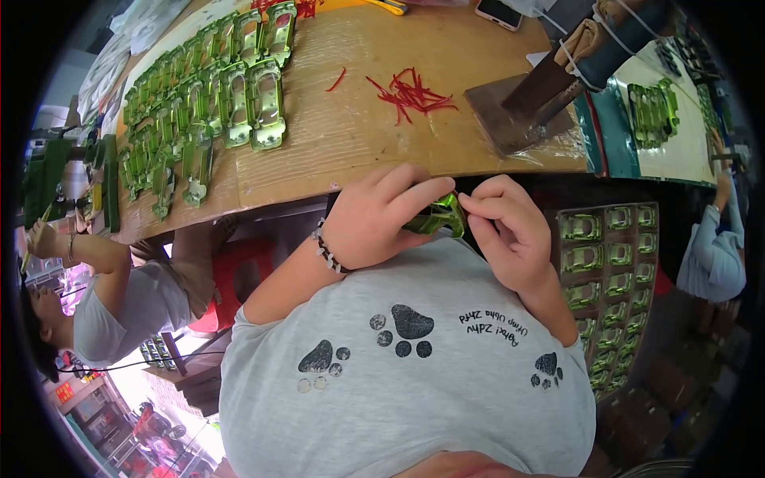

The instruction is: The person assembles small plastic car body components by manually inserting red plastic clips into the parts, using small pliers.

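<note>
Close to my body, just below the table's front edge, my left hand is closed around a shiny green plastic toy car shell. My fingers cover much of the shell, and its right end shows past them. At that end my right hand has thumb and forefinger pinched together against the shell's edge. Whatever sits between those fingertips is too small or hidden to make out. Beyond my hands, a loose pile of thin red strips lies on the table, with one single strip to its left.
Rows of green car shells cover the brown table's left side. A metal-based stand rises at the right. Beside my right arm is a tray of green shells. One person sits at left, another at far right.
</note>
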Tool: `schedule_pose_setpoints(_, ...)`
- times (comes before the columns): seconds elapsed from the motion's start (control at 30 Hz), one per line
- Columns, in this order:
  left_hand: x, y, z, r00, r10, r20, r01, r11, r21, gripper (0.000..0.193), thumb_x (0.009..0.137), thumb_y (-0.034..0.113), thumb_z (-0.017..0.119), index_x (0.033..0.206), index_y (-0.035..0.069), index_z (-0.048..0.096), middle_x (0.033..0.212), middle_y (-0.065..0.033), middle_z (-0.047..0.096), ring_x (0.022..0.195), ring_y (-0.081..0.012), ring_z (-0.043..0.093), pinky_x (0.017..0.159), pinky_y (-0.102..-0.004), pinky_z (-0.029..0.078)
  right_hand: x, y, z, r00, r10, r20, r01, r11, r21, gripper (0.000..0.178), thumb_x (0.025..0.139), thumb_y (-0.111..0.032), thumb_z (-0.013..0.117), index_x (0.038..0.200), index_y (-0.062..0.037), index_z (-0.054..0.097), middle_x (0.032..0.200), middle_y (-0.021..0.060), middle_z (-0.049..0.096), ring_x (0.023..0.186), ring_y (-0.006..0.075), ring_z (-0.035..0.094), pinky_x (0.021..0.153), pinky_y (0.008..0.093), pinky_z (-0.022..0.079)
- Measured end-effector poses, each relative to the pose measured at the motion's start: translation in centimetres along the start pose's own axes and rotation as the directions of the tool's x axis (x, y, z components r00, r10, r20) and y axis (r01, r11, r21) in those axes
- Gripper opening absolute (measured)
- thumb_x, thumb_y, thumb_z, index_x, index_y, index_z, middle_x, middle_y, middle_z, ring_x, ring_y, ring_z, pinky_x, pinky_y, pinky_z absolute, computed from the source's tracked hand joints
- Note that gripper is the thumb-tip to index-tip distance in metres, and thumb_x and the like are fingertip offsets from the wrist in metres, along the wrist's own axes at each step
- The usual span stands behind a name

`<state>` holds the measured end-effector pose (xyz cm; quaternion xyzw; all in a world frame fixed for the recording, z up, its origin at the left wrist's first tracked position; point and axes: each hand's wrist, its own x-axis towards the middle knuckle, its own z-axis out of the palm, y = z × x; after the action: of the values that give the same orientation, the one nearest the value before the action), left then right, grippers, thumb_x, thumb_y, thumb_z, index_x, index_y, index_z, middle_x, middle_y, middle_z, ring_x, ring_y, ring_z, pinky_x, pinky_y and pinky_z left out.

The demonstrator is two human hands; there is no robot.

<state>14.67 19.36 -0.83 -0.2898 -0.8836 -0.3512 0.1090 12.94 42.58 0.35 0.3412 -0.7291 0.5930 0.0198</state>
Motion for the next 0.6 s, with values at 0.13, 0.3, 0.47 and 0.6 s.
schedule_pose_setpoints(0.13, 0.8, 0.6, 0.3, 0.993, -0.076, 0.093, 0.108, 0.911, -0.399, 0.073, 0.068, 0.013, 0.089, 0.133, 0.010, 0.055, 0.116, -0.0102, 0.063, 0.095, -0.0246, 0.065, 0.079, -0.0335, 0.054, -1.5, 1.2, 0.5, 0.976, 0.217, 0.014, -0.187, 0.803, 0.565, 0.023, 0.093, 0.004, 0.066, 0.116, 0.0013, 0.063, 0.112, 0.0114, 0.057, 0.096, 0.0173, 0.057, 0.083, 0.0269, 0.047)
schedule_pose_setpoints(0.3, 1.2, 1.8, 2.4, 0.939, -0.225, 0.259, 0.343, 0.643, -0.685, 0.077, 0.080, 0.020, 0.087, 0.142, 0.008, 0.043, 0.121, -0.0091, 0.060, 0.106, -0.0172, 0.061, 0.086, -0.0306, 0.052, -2.8, 2.2, -0.6, 0.993, 0.061, -0.100, -0.034, 0.966, 0.256, 0.044, 0.086, -0.013, 0.080, 0.124, -0.0017, 0.060, 0.130, 0.0144, 0.052, 0.107, 0.0209, 0.055, 0.089, 0.0301, 0.047)
schedule_pose_setpoints(0.47, 3.5, 2.9, 3.7, 0.844, -0.368, 0.390, 0.531, 0.473, -0.703, 0.082, 0.086, 0.029, 0.084, 0.145, 0.001, 0.034, 0.129, -0.0109, 0.056, 0.117, -0.0172, 0.056, 0.098, -0.0313, 0.049, -4.2, 1.1, -0.7, 0.971, 0.224, -0.080, -0.237, 0.939, -0.248, 0.116, 0.056, -0.032, 0.100, 0.147, -0.0073, 0.032, 0.143, 0.0142, 0.043, 0.122, 0.0259, 0.047, 0.093, 0.0382, 0.045)
schedule_pose_setpoints(0.6, 5.5, 3.0, 3.8, 0.778, -0.257, 0.574, 0.629, 0.308, -0.714, 0.076, 0.094, 0.031, 0.075, 0.147, -0.002, 0.032, 0.130, -0.0115, 0.056, 0.122, -0.0169, 0.053, 0.102, -0.0313, 0.047, -4.7, 1.8, -0.7, 0.941, 0.302, -0.152, -0.318, 0.944, -0.090, 0.113, 0.058, -0.023, 0.096, 0.148, -0.0065, 0.028, 0.140, 0.0124, 0.043, 0.120, 0.0235, 0.049, 0.090, 0.0360, 0.046)
